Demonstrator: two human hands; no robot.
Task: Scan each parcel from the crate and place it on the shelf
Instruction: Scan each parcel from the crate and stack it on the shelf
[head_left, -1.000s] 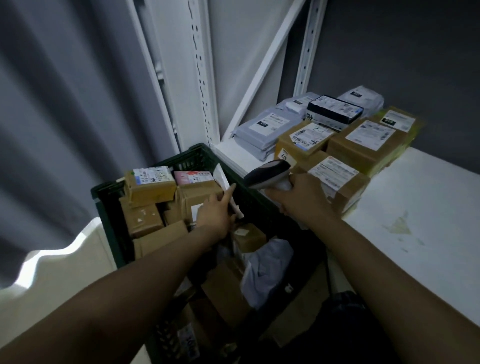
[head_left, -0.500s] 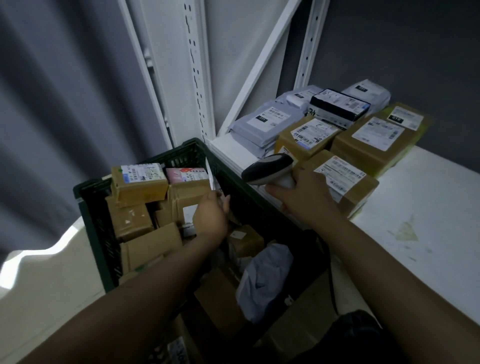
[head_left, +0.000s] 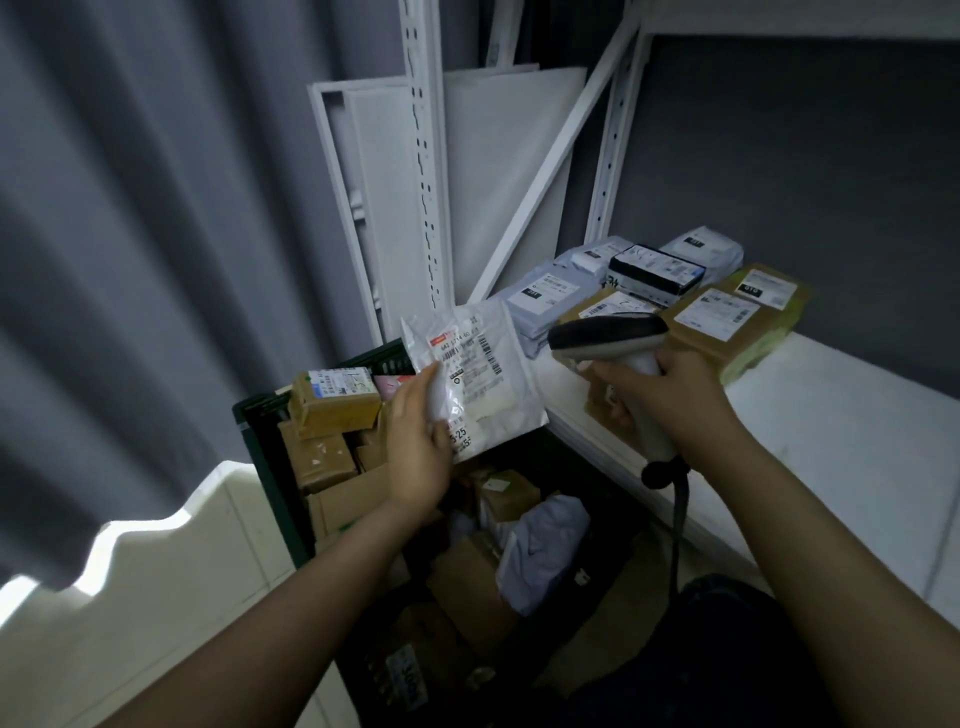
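Left grip (head_left: 415, 447) lifted white mailer (head_left: 483, 374) clear of crate (head_left: 262, 447) rim, pinching its edge; right grip (head_left: 675, 400) clasps scanner (head_left: 608, 332) over shelf (head_left: 857, 441) edge

Parcel (head_left: 483, 374) in left hand (head_left: 418, 452); scanner (head_left: 608, 338) in right hand (head_left: 670, 395)

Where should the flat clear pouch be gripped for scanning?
Pinch the clear pouch at its lower left edge, from the left, as the left hand does. It is thin, and its barcode faces the scanner on the right; fingers there leave it uncovered.
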